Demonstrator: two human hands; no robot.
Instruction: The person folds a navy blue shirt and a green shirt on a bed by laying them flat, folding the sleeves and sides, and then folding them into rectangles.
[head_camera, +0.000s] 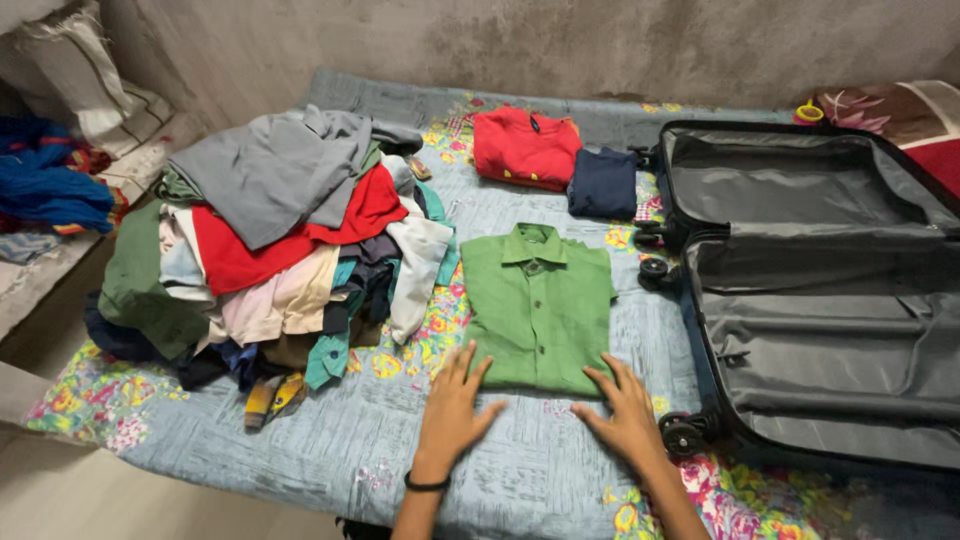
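1. Green shirt (537, 305) lies folded flat on the blue floral bedsheet (330, 450), between the heap of loose clothes (280, 250) on your left and the open grey suitcase (820, 290) on your right, just beside the case's wheels.

2. Your left hand (450, 410) rests open, fingers spread, with its fingertips touching the shirt's near left corner. It grips nothing.

3. Your right hand (628, 410) is open too, palm down, fingers spread at the near right corner of the shirt. Neither hand is clenched.

4. Judging by how things lie, the work is at an early stage. Three pieces look folded: the green shirt, a red garment (525, 148) and a dark blue garment (603, 182), the last two touching each other, side by side, further up the bed.

5. What is left looks like most of it: the heap is large and unsorted, and both halves of the suitcase show only bare lining.

6. The shirt is buttoned, front side up. Its collar points away from you, toward the wall, and its folded hem is nearest your hands.

7. Its long axis runs from you toward the wall, roughly parallel to the near side of the suitcase, and it sits straight rather than skewed.
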